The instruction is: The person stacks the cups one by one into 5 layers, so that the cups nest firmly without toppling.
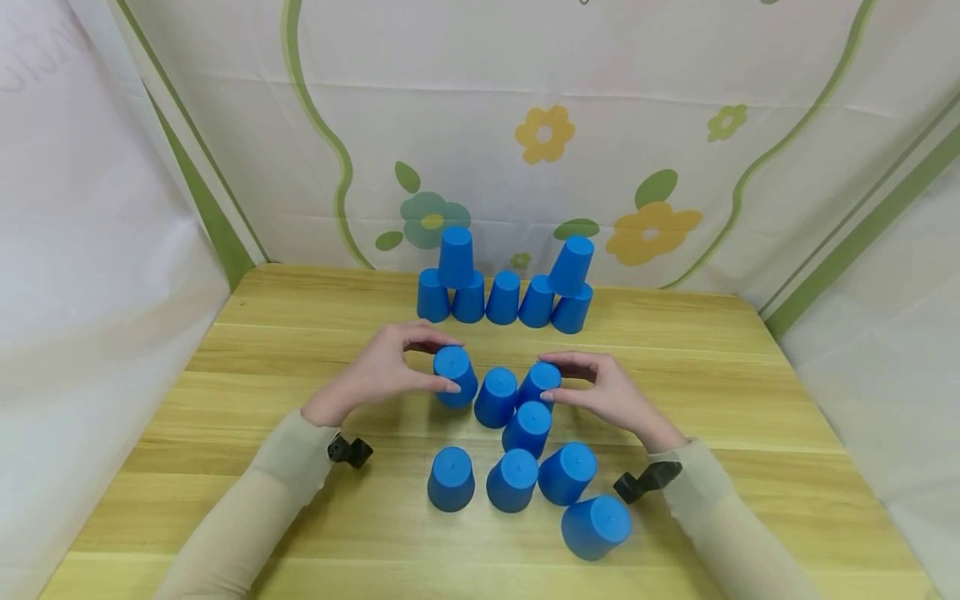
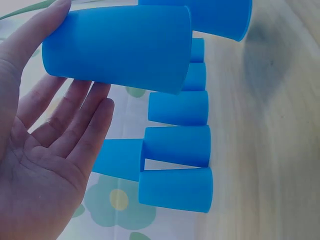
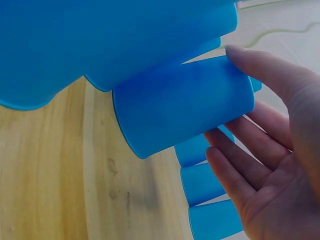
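Note:
My left hand (image 1: 386, 368) grips an upside-down blue plastic cup (image 1: 453, 379) between thumb and fingers; the left wrist view shows the same cup (image 2: 117, 47) from its side. Whether its rim touches the table I cannot tell. Opposite, my right hand (image 1: 606, 390) pinches another inverted blue cup (image 1: 537, 385), thumb on the near side and fingers on the far side. That cup (image 3: 185, 102) fills the middle of the right wrist view. Between the two held cups stands a third cup (image 1: 496, 398), and one more cup (image 1: 527, 430) is just in front of the right-hand one.
Along the back of the wooden table (image 1: 300, 517), several inverted cups form a row (image 1: 502, 298), with an upper cup (image 1: 456, 257) at left and another upper cup (image 1: 573, 265) at right. Nearer me stand several more, including a left cup (image 1: 452, 480) and a right cup (image 1: 592, 529).

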{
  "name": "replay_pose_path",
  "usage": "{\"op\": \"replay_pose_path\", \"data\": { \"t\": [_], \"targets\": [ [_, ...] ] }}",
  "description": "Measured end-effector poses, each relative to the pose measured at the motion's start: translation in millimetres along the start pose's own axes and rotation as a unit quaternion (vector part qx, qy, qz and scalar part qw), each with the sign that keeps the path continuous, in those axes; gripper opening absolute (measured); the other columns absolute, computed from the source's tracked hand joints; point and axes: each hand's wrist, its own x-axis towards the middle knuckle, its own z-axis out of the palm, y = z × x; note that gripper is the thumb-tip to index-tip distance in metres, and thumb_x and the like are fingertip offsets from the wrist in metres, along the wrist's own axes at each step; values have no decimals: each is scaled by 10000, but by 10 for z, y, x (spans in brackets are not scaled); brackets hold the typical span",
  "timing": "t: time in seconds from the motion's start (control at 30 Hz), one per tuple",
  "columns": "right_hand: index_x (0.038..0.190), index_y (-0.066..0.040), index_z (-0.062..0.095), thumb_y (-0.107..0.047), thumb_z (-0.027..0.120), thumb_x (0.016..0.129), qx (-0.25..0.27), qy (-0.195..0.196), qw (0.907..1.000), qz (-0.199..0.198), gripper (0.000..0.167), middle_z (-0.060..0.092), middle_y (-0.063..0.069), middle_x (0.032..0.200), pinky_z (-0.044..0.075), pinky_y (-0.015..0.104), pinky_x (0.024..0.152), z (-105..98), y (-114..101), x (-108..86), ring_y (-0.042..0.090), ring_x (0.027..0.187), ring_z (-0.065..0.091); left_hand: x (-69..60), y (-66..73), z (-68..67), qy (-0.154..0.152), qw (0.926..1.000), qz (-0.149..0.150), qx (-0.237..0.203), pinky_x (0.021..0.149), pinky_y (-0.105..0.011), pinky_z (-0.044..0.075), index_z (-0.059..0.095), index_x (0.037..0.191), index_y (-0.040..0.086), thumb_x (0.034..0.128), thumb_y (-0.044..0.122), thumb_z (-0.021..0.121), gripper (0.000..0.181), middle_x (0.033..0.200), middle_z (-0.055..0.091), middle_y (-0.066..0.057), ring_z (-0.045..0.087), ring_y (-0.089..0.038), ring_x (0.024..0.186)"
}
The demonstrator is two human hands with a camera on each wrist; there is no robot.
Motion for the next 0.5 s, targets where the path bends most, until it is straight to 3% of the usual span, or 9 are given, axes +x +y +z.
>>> {"op": "replay_pose_path", "data": {
  "t": [0.3,0.5],
  "targets": [
    [1330,-98,673,-241,812,903,16,87,10000,23,472,678,-7,1275,468,595,1009,-6,32,0,227,1156,637,80,73,-65,237,9995,-182,37,936,-412,544,728,1269,193,796,397,892,540,1169,700,83,637,-155,1087],
    [1319,-146,688,-234,809,906,59,112,9999,34,440,681,-5,1271,474,575,1012,1,39,-4,218,1149,641,163,142,-112,349,9993,-120,12,949,-439,542,723,1282,196,812,326,891,516,1215,702,40,642,-190,1129]
  ]
}}
